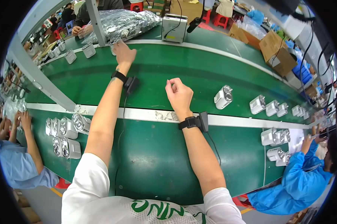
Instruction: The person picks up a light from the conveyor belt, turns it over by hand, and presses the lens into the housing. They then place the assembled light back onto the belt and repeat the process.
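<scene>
Upper left of frame: left hand (125, 54) was at a unit (113, 50), grasp indeterminable. Centre: right hand (179, 94) was clenched over the belt (149, 84).

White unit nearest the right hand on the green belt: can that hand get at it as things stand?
Probably yes: the right hand is over the same green belt, left of the white unit, with nothing visible standing between them, though its curled fingers would likely need to open.

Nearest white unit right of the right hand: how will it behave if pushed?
The white unit is likely stiff, given its boxy shell. It may tip if pushed high, since it looks taller than wide. Its shiny silvery top might be slippery.
</scene>
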Action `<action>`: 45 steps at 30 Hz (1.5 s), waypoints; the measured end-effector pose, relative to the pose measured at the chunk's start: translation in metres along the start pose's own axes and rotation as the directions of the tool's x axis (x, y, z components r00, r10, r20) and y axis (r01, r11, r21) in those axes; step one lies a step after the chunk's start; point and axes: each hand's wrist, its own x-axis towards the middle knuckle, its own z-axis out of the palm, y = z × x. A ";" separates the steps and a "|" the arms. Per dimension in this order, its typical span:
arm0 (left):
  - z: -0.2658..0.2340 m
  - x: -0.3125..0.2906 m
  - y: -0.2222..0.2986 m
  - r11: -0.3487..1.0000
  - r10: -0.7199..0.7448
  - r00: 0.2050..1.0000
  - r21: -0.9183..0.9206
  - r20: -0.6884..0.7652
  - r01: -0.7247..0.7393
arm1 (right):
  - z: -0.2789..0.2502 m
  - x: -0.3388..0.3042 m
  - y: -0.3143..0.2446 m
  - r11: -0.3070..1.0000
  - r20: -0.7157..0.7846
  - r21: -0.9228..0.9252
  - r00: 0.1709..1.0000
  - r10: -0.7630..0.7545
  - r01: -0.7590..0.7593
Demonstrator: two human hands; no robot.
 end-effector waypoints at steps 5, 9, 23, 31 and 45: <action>0.048 0.038 -0.045 0.983 0.138 0.946 0.158 -0.293 -0.095 | -0.001 0.005 0.002 0.999 -0.013 -0.004 0.999 -0.043 0.043; 0.058 0.071 -0.088 0.993 0.013 1.000 -0.116 -0.009 -0.014 | 0.002 0.002 -0.002 0.995 0.000 0.047 0.996 -0.093 0.093; -0.079 -0.020 0.081 0.339 0.133 0.781 -0.768 0.611 0.543 | -0.009 0.023 -0.009 0.965 -0.165 0.259 0.983 0.080 -0.036; -0.157 -0.044 0.129 0.259 0.491 0.565 -0.731 0.663 0.632 | -0.059 0.077 -0.035 0.978 -0.048 0.070 0.980 -0.196 0.199; -0.211 -0.049 0.141 -0.148 0.724 0.418 -0.468 0.549 0.871 | -0.119 0.095 -0.089 0.834 0.115 0.531 0.962 -0.249 0.153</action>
